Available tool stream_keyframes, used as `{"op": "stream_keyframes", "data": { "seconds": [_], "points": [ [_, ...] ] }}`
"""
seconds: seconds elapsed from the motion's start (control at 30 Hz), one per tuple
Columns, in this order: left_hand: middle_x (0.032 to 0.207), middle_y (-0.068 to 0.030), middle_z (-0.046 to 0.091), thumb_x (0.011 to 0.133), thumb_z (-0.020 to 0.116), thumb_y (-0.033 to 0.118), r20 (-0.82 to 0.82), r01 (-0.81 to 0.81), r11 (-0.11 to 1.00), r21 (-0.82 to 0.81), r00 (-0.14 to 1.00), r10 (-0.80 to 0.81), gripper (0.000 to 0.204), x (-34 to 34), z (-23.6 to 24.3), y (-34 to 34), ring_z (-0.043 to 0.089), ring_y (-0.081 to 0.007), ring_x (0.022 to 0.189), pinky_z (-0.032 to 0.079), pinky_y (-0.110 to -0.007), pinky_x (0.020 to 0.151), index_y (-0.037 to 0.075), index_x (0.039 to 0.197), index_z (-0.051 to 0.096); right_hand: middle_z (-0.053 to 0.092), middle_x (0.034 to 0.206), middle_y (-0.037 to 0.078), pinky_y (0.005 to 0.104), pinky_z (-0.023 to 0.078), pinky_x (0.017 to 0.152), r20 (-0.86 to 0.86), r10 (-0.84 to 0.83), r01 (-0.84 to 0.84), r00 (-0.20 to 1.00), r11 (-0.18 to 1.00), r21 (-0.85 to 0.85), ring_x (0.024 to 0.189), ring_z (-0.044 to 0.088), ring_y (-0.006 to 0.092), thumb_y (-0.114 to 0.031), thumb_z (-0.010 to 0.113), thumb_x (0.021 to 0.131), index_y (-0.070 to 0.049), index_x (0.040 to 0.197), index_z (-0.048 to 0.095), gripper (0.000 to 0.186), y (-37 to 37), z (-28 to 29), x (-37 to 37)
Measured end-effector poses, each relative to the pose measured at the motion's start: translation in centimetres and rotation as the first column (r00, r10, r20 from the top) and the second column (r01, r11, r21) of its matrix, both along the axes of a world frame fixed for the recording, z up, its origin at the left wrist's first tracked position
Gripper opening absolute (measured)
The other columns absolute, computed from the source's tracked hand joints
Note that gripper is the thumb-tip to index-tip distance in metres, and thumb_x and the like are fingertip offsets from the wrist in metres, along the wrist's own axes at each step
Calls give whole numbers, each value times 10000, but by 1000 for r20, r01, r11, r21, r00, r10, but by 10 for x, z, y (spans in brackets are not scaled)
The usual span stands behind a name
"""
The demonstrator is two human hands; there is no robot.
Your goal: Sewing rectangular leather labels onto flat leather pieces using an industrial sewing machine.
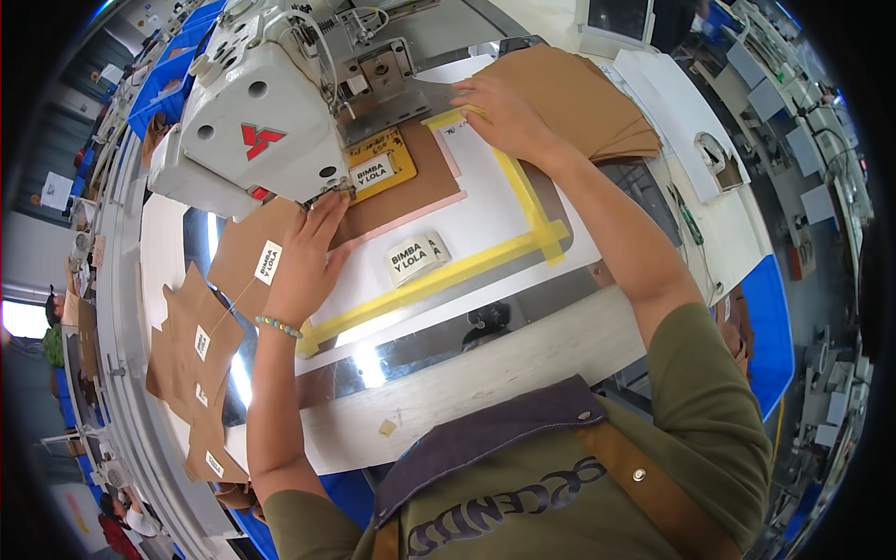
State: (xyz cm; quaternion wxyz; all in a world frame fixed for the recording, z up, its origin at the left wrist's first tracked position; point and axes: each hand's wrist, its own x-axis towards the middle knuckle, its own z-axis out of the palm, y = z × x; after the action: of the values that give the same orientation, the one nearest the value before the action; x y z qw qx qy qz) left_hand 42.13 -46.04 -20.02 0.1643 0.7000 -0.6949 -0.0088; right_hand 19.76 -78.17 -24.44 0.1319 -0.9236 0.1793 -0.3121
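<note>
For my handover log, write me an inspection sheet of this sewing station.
Surface: white sheet edged with yellow tape.
Job's things: brown panel below the sewing machine; yellow plate on it, bearing a white label; brown stack at far right.
Clutter: label pile, green-handled tool.
Grips: left hand spread, fingertips near the needle area; right hand at the sheet's far-right corner, closure unclear.
Cables: pale line on the machine, cable or hose unclear.
Surroundings: blue bins, people behind at left.

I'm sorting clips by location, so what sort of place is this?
Probably a sewing workshop or factory: there's a large white sewing machine at the worktable, a stack of brown sheets and a blue bin beside it.
</note>
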Motion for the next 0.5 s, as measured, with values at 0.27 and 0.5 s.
{"op": "stream_keyframes", "data": {
  "seconds": [0.27, 0.5],
  "points": [
    [1529, -140, 575, 978, 711, 170, 47, 18, 1000, -20, 999, -17, 480, -1, -4, -9, 522, -391, 1326, 425, -455, 1171, 8, 1421, 621, 616, 1488, 95, 456, 415, 1201, -9, -2, 2, 1000, 999, 37, 1420, 506, 328, -216, 616, 1006, -98, 1215, 777, 289, -6, 1, -10],
    [1499, -113, 621, 968, 715, 135, -111, 11, 998, 55, 994, -5, 406, 9, -1, -9, 507, -383, 1418, 403, -459, 1197, 35, 1361, 687, 617, 1486, 95, 449, 398, 1208, 27, 55, -55, 998, 998, -15, 1442, 486, 329, -225, 630, 1009, -91, 1202, 775, 275, -2, -1, -6]
  ]
}}
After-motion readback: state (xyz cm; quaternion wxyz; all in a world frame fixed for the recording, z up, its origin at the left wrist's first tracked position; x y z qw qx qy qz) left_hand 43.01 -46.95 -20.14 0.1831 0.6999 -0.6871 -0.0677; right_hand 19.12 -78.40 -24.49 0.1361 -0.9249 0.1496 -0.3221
